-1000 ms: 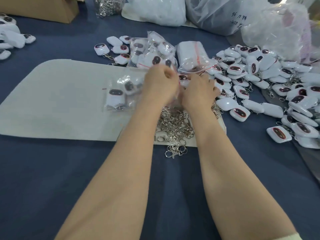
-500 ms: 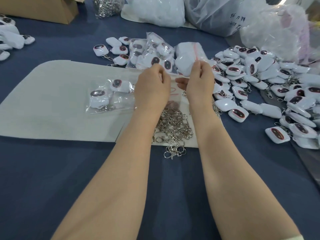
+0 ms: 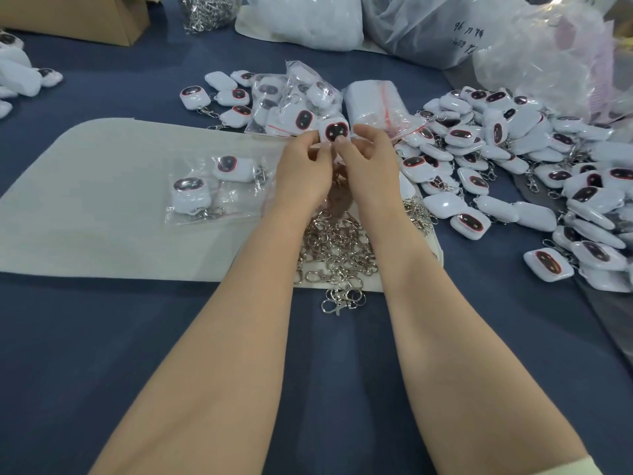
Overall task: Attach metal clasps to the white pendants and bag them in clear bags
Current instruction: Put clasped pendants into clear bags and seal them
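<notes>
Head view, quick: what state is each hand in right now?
Left hand: pinching the white square plastic pendant with the dark oval face.
Right hand: pinching the same pendant's other edge.

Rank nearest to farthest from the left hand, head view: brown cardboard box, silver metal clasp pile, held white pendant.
1. Held white pendant, at left hand's fingertips.
2. Silver metal clasp pile, below the wrists.
3. Brown cardboard box, far top-left.

We look down on a dark blue tabletop [image 3: 102, 354] with a cream mat [image 3: 102, 207] laid on it; a cardboard box [image 3: 85, 18] sits far left (light glints off plastic sacks [image 3: 428, 29] behind).
</notes>
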